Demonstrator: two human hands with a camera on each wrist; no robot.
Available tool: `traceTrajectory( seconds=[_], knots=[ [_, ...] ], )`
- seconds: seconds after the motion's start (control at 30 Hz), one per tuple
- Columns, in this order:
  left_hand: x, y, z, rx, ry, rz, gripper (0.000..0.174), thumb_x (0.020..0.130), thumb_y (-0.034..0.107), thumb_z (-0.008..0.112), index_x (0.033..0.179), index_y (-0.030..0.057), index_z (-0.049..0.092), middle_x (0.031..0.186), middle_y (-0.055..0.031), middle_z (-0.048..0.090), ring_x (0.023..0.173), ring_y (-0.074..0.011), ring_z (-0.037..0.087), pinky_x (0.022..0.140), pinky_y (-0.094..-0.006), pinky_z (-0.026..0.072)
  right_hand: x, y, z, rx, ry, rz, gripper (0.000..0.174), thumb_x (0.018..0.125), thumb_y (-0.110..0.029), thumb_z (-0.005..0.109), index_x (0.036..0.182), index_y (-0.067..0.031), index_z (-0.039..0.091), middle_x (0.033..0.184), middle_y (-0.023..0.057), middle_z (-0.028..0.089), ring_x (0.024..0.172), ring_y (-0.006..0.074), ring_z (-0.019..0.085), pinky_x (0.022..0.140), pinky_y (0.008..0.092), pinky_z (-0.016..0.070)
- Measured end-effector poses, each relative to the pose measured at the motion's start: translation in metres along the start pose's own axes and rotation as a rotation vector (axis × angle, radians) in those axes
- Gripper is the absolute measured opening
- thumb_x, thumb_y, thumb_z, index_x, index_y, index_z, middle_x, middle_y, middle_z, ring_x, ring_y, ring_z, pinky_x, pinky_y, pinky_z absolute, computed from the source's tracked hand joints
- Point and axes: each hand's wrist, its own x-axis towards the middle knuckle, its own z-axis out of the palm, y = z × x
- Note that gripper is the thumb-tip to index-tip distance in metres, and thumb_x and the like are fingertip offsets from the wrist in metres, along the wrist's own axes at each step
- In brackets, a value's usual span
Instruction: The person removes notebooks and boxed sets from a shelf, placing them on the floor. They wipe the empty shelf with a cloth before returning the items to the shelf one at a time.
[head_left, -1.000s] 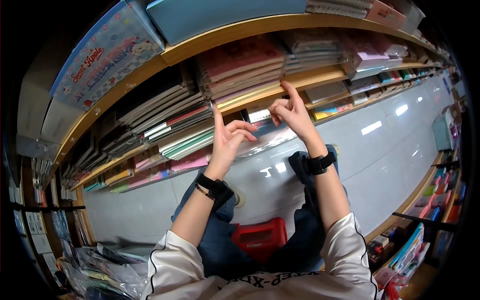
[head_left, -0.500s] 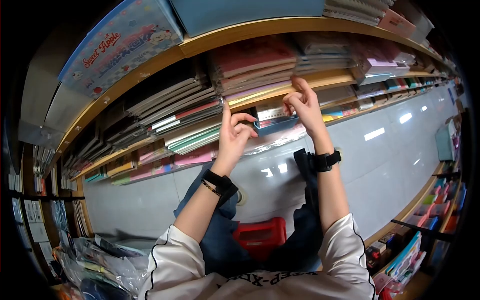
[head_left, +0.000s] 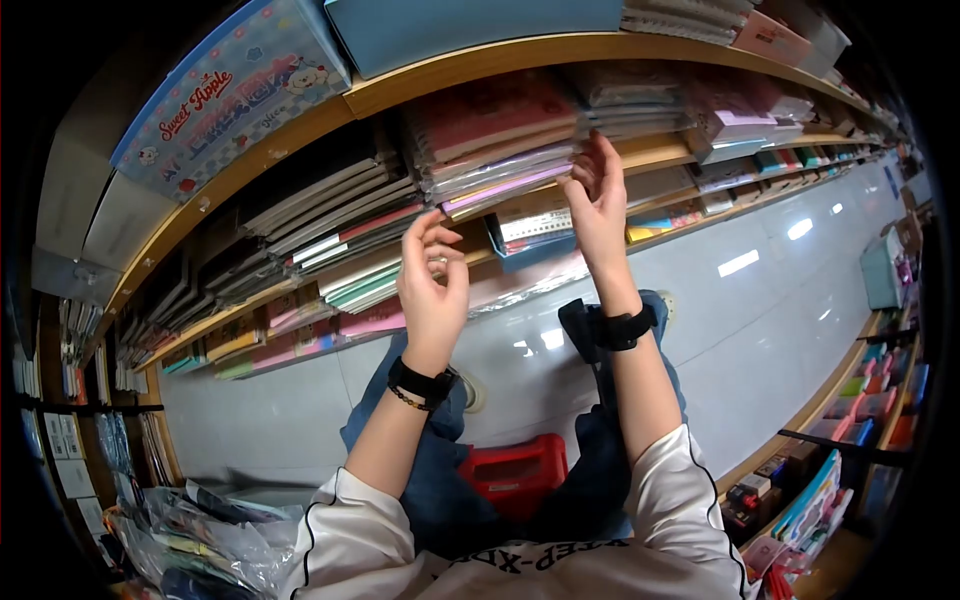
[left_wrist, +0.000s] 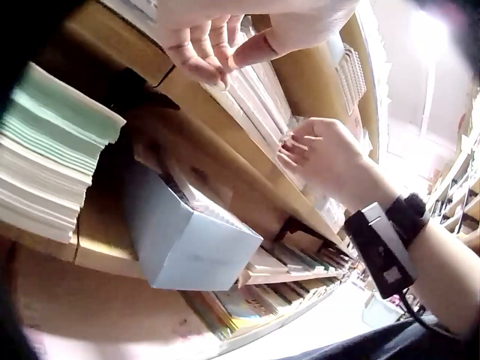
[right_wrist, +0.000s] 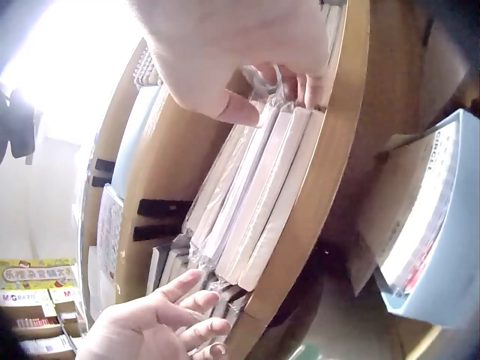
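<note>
- Both your hands have shifted since half a second ago: your left hand [head_left: 432, 290] sits slightly off the left front corner of the stack of wrapped notebooks [head_left: 490, 115], fingers more bent, and your right hand [head_left: 603, 215] has its fingers further up at the right end. More lilac edges [head_left: 520, 185] show low in the stack.
- Beneath the stack runs the wooden shelf [head_left: 640, 152]. The notebooks lie flat on it, near its front edge, between your hands; if you draw them forward unevenly, the lower ones could tip over that edge.
- Just left of them, the dark notebooks [head_left: 320, 205] are piled close; a sideways push from your right could wedge one pile against the other.
- Below, the blue box [head_left: 535, 255] juts out from the lower level with its contents upright. A slipping notebook could land in it, or a dropping wrist could knock it.
- Your left hand is fairly open, fingers loosely bent and apart, holding nothing. Your right hand is partly closed at the stack's end; you can't tell whether it pinches anything.
- By your right thumb, the clear wrapping [right_wrist: 264, 90] bunches up loosely. Slick film could let books slide over each other, and a snagged fingertip could tear it.
</note>
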Motion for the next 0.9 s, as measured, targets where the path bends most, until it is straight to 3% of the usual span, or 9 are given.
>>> traceTrajectory(
  seconds=[0.13,0.17,0.2,0.3,0.33,0.4,0.53,0.63,0.9],
  knots=[
    [0.01,0.003,0.001,0.103,0.007,0.085,0.066,0.074,-0.004,0.045,0.134,0.0009,0.018,0.09,-0.0073,0.054,0.071,-0.0096,0.054,0.064,-0.0211,0.044,0.003,0.001,0.011,0.04,-0.019,-0.033,0.066,0.073,-0.005,0.056,0.129,0.0054,0.023,0.119,0.0188,0.043,0.109,0.0236,0.045,0.09,0.0289,0.038],
    [0.013,0.0,0.002,0.183,-0.007,0.117,0.074,0.071,-0.004,0.048,0.136,0.0012,0.013,0.084,-0.0067,0.056,0.061,-0.0105,0.055,0.053,-0.0228,0.0447,0.005,-0.001,0.009,0.083,-0.041,-0.006,0.067,0.073,-0.004,0.056,0.13,0.0054,0.022,0.122,0.0189,0.041,0.111,0.0239,0.044,0.091,0.0289,0.0371],
    [0.012,-0.001,0.002,0.184,-0.004,0.115,0.074,0.071,-0.004,0.048,0.136,0.0012,0.013,0.084,-0.0067,0.056,0.061,-0.0105,0.055,0.053,-0.0228,0.0447,0.007,-0.007,0.009,0.126,-0.063,0.021,0.069,0.073,-0.003,0.056,0.131,0.0054,0.021,0.124,0.019,0.039,0.113,0.0242,0.043,0.092,0.0289,0.0363],
    [0.011,-0.004,0.005,0.201,-0.075,0.079,0.08,0.072,-0.005,0.047,0.138,0.0037,0.003,0.078,-0.0071,0.059,0.056,-0.0101,0.056,0.052,-0.0217,0.0455,0.013,-0.015,0.007,0.141,-0.076,0.057,0.065,0.073,-0.003,0.055,0.129,0.0059,0.025,0.117,0.0175,0.045,0.107,0.023,0.047,0.09,0.0309,0.0378],
    [0.011,-0.005,0.005,0.203,-0.074,0.079,0.08,0.072,-0.005,0.047,0.138,0.0037,0.003,0.078,-0.0071,0.059,0.056,-0.0101,0.056,0.052,-0.0217,0.0455,0.014,-0.015,0.007,0.1,-0.081,0.07,0.062,0.072,-0.004,0.055,0.128,0.0064,0.028,0.114,0.0171,0.047,0.105,0.0225,0.048,0.089,0.0313,0.0383],
    [0.01,-0.007,0.005,-0.114,-0.103,-0.004,0.078,0.073,-0.007,0.044,0.138,0.0073,0.003,0.083,-0.0081,0.059,0.059,-0.0089,0.056,0.054,-0.0205,0.046,0.012,-0.009,0.009,-0.001,-0.046,0.026,0.059,0.073,-0.005,0.054,0.125,0.0069,0.032,0.111,0.0174,0.049,0.103,0.0227,0.049,0.088,0.0313,0.0387],
    [0.007,-0.004,0.008,-0.241,-0.182,-0.071,0.077,0.075,-0.01,0.039,0.139,0.0106,0.001,0.093,-0.0127,0.057,0.065,-0.0083,0.054,0.064,-0.0213,0.0474,0.004,-0.012,0.015,-0.254,0.036,-0.108,0.052,0.073,-0.008,0.053,0.12,0.0082,0.038,0.108,0.0192,0.05,0.101,0.0246,0.05,0.087,0.0307,0.039],
    [0.007,-0.006,0.009,-0.348,-0.196,-0.039,0.076,0.076,-0.011,0.038,0.139,0.0115,0.002,0.101,-0.0147,0.053,0.07,-0.008,0.055,0.067,-0.022,0.0481,0.004,-0.016,0.013,-0.211,-0.002,-0.077,0.052,0.073,-0.008,0.052,0.12,0.0088,0.037,0.111,0.0206,0.049,0.103,0.0263,0.05,0.089,0.0308,0.0386],
    [0.007,-0.006,0.002,-0.382,-0.197,-0.068,0.073,0.074,-0.011,0.039,0.137,0.0092,0.008,0.101,-0.0139,0.052,0.071,-0.009,0.055,0.065,-0.0221,0.0484,-0.004,-0.021,0.005,-0.026,-0.046,0.002,0.056,0.073,-0.001,0.05,0.125,0.0059,0.032,0.118,0.0185,0.046,0.108,0.0239,0.048,0.093,0.0308,0.0371]
  ],
)
